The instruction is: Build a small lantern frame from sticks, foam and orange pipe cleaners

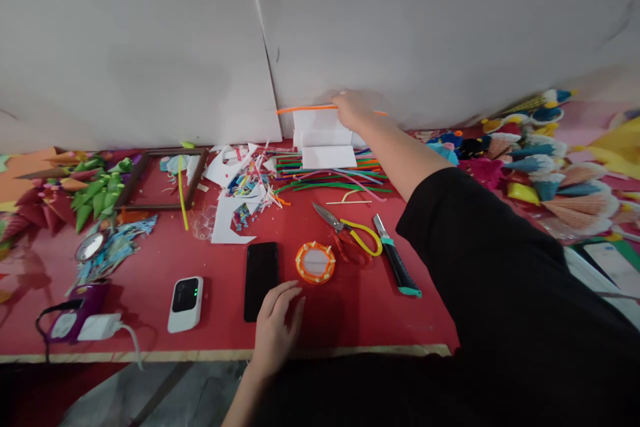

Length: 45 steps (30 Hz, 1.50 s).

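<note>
At the back of the table my right hand is stretched far forward, its fingers closed on a long orange pipe cleaner. The pipe cleaner lies level across the top of some white card, near the wall. Below it is a pile of coloured pipe cleaners. My left hand is by the front edge, fingers loosely bent and apart, with nothing in them. It is beside a black phone and just below a small round piece ringed in orange, which has pale beads round its rim.
Yellow-and-red-handled scissors and a utility knife lie on the right. White paper scraps, a brown frame and a white device with green lights are left. Paper cones crowd the far right. A wall stands behind.
</note>
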Available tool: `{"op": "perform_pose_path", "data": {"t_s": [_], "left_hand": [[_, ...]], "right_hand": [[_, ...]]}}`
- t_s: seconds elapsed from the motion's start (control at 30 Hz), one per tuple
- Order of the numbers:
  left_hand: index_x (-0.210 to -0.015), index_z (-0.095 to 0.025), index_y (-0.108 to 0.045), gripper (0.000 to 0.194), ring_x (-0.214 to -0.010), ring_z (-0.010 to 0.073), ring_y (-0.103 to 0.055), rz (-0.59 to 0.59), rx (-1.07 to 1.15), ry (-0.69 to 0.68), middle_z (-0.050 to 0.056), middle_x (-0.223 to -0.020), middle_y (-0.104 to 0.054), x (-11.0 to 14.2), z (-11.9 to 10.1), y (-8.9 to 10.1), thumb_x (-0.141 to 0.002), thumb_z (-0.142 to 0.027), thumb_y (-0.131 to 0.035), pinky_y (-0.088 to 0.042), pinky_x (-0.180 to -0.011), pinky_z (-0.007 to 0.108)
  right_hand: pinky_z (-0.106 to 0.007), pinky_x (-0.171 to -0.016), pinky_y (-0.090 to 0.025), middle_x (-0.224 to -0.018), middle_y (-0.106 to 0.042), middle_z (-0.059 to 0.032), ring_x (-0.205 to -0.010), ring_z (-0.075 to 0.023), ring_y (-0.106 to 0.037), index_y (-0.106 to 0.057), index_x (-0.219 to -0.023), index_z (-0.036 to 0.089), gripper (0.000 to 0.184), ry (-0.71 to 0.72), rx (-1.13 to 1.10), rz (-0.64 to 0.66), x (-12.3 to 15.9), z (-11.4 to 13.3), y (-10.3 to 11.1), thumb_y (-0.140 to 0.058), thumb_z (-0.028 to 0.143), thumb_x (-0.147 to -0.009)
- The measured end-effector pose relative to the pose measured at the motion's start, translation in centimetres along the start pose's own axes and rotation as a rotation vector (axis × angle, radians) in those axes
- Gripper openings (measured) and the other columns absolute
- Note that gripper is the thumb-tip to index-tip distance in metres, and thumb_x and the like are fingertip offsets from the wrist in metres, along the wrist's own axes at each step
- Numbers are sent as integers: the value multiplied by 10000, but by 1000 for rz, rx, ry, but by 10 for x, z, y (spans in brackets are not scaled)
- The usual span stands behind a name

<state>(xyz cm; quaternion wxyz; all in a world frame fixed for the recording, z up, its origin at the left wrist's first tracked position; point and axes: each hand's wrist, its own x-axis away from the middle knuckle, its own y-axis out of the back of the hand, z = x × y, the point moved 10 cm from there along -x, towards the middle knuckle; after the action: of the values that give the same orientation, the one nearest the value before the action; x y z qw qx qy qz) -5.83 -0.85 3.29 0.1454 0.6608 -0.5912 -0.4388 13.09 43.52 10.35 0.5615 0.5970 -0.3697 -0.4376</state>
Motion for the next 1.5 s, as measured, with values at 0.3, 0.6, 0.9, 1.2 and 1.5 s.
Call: {"op": "perform_pose_path", "data": {"t_s": [0.3,0.6,0.9,1.2,1.5], "left_hand": [[-964,-208,-674,101,-758,145,-721,127,123,-95,16,-832,-751,-7,-25,-18,-990,-181,-581,-606,-731,242],[-960,-196,-676,113,-769,162,-725,159,139,-68,40,-833,-749,-8,-23,-21,-987,-160,-573,-605,-739,267],[-1014,-211,-683,94,-810,164,-755,328,156,-98,29,-918,-788,-6,-30,-45,-978,-195,-598,-629,-749,262],[-1295,-214,-614,310,-1107,236,-739,318,47,-73,106,-1186,-761,-19,-15,-50,-987,-232,-576,-619,-972,379],[-1464,-168,-472,541,-1495,365,-447,153,37,84,255,-1596,-424,-41,5,-37,-968,-318,-627,-493,-1135,549]], "right_hand": [[-344,-852,-446,-1213,-714,-136,-1086,-295,-621,-714,-1203,187,479,334,31,190,46,53,-43,-746,482,-827],[-318,-749,-434,-1060,-768,-106,-921,-235,-660,-785,-1068,204,266,288,38,248,50,47,-47,-633,316,-880],[-434,-913,-490,-1344,-614,-173,-1102,-305,-605,-668,-1248,155,402,9,-124,36,34,19,-10,-425,140,-927],[-443,-973,-513,-1200,-652,-187,-1114,-294,-624,-598,-1224,118,308,-198,-636,-30,71,20,-8,-479,137,-941],[-307,-681,-605,-660,-572,19,-591,-112,-589,-697,-981,192,194,-276,-1422,169,196,43,-45,-576,333,-928]]}}
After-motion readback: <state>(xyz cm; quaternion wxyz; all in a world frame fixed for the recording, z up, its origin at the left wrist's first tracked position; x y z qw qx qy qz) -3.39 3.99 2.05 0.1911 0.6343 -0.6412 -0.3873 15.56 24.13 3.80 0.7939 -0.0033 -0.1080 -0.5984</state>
